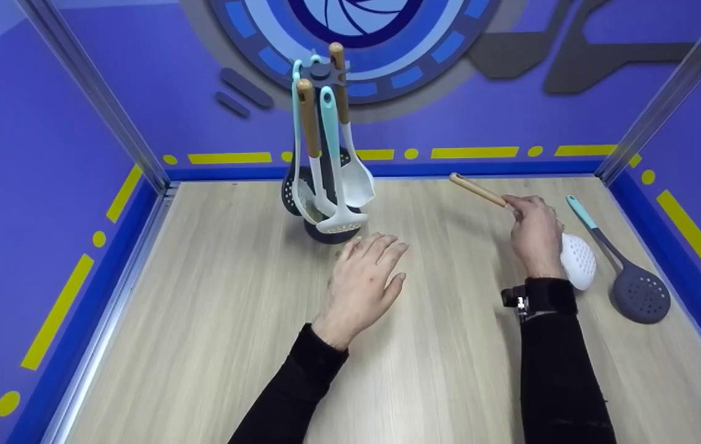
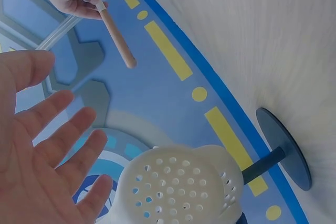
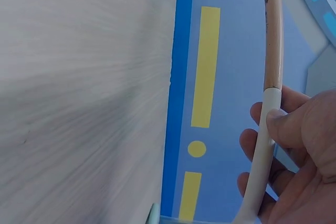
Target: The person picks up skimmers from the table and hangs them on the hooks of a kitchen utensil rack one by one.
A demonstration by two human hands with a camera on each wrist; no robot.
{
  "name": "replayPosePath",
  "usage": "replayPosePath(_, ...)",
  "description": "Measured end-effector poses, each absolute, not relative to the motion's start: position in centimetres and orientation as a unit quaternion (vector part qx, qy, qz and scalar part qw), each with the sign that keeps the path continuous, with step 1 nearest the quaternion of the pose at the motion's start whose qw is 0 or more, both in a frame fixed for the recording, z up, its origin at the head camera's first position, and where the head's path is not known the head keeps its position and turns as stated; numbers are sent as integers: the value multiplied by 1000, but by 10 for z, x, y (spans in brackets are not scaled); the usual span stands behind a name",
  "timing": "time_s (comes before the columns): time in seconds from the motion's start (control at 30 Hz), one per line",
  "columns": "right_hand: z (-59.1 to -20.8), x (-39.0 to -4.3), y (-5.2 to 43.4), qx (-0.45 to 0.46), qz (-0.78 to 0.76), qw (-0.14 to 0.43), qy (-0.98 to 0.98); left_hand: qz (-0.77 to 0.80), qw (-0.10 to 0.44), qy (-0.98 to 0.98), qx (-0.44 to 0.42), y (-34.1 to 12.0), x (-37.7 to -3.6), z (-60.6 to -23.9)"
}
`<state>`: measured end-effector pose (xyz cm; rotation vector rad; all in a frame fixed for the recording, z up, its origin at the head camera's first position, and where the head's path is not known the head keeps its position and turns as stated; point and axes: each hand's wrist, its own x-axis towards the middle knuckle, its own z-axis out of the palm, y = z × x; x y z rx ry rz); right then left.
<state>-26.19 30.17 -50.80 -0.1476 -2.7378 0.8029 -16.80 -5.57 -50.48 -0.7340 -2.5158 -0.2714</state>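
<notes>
My right hand (image 1: 534, 234) grips a white skimmer (image 1: 579, 262) by the neck, just below its wooden handle. That handle points to the back left, and the perforated head shows beyond the wrist. In the right wrist view, the thumb and fingers wrap the white shaft. My left hand (image 1: 366, 280) is held out with spread fingers and holds nothing. It is just in front of a dark utensil stand (image 1: 321, 72) hung with several utensils. Among them is a white masher (image 1: 342, 221) with a mint handle, nearest to the left fingers.
A dark perforated skimmer (image 1: 640, 293) with a mint handle lies on the wooden table (image 1: 215, 345) at the right. Blue panels (image 1: 141, 74) with metal corner posts enclose the back and sides. A white ladle (image 1: 358, 182) hangs on the stand's right side.
</notes>
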Motion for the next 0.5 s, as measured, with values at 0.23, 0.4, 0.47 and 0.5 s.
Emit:
replayPosePath(0.23,-504,-263,291,-37,285,152,-946,-109,254,-924,-266,-61,-169,-501)
replayPosePath(0.4,-501,-265,283,-19,295,160,-942,-112,267,-921,-261,-65,-171,-499)
replayPosePath(0.47,-500,-267,279,-15,301,158,-940,-113,268,-921,-258,-66,-172,-498)
replayPosePath(0.5,-500,-267,278,-14,305,155,-939,-114,268,-921,-257,-67,-172,-498)
